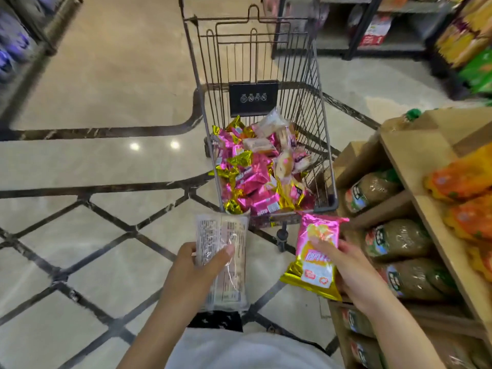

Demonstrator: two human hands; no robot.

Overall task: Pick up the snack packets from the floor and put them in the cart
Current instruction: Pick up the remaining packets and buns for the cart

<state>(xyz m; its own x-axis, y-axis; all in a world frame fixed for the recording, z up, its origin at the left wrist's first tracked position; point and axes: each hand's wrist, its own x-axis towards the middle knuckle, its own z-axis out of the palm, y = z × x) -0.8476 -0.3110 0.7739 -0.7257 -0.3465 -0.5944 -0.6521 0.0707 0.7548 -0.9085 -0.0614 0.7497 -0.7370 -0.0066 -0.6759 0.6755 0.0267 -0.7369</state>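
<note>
1. Bottom edge: white shirt (239,352), cut off by frame; both forearms enter from below.
2. Left hand (191,272) holds a clear packet (223,262) upright. The thumb lies across its front & the fingers are hidden behind it. The small black print on the wrapper is too blurred to read.
3. Right hand (354,272) holds a pink-and-gold packet (316,251) by its right edge, thumb on the front, fingers curled round the back & mostly hidden. Red/white label, chars not legible.
4. Both packets are up off the floor (106,89), just short of the cart's near rim, not in it.
5. Cart (311,110): wire basket approx. half full of pink/gold & clear packets (255,177), a heaped jumble w/ the lower ones buried. Its wheels are mostly hidden, one caster shows under the near end.
6. Black sign (253,98) on the cart's back flap has four small white round icons, no readable words.
7. Right: wooden shelf (415,166), partly cut off by the frame, w/ brown bags (394,238) & orange packs (463,179). Their labels are smeared.
8. Far: store shelving (415,8), blurred, goods can't be ID'd.
</note>
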